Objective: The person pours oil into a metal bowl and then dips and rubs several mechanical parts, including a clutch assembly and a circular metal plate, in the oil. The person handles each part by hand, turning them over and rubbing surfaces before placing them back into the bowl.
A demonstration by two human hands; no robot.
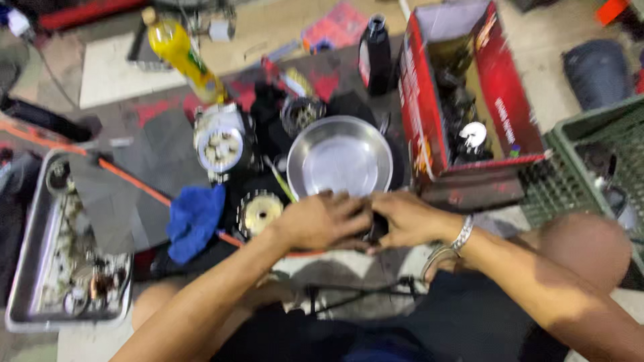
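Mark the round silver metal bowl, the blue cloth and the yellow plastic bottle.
round silver metal bowl point(339, 163), head view, bare inner bottom
blue cloth point(194, 220), head view, middle of the folds
yellow plastic bottle point(180, 50), head view, body

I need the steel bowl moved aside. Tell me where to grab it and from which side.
Probably grip the steel bowl by its thin rim at the far-left edge, coming from above: it sits upright and looks empty, and both hands, left hand and right hand, crowd its near edge.

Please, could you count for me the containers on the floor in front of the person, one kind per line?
Bottles: 2 (yellow bottle, black bottle)
Round metal bowl: 1
Red cardboard box: 1
Metal tray: 1
Green crate: 1
Total: 6
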